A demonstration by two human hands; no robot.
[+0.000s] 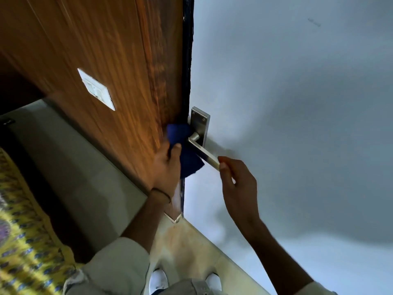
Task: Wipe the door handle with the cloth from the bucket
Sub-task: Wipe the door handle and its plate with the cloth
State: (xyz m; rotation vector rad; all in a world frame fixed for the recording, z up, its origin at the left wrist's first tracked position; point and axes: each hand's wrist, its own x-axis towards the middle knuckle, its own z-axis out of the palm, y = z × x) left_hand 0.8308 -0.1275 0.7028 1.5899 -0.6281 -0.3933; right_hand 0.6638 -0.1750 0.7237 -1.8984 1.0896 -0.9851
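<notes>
A metal lever door handle (203,153) on a steel backplate (200,124) sticks out from the pale grey door (287,103). My left hand (167,167) grips a dark blue cloth (188,160), which lies against the lever's inner part near the pivot. My right hand (236,179) pinches the free end of the lever between thumb and fingertips. The bucket is not in view.
A brown wooden panel (95,50) with a white switch plate (96,89) stands to the left of the door edge. A bed with a yellow patterned cover (23,231) is at lower left. My white shoes (158,279) stand on the pale tiled floor (187,241).
</notes>
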